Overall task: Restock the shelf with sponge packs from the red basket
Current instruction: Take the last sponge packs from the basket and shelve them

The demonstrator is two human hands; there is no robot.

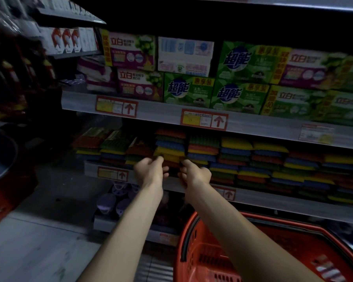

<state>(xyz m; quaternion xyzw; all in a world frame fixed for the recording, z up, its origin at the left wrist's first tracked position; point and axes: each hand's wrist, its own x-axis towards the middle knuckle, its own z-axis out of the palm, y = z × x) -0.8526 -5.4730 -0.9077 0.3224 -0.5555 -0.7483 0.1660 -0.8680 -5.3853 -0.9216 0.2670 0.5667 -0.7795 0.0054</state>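
The left grip (151, 170) and right grip (194, 174) both seem, in this dim view, to pinch the near side of a sponge pack (170, 157). It lies at the front edge of the shelf (273, 200), among stacked packs. The red basket (202, 253) sits below, under the right forearm.

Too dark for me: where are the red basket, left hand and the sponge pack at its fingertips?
red basket (304, 225), head view, far rim
left hand (149, 171), head view, back
sponge pack (170, 157), head view, yellow front
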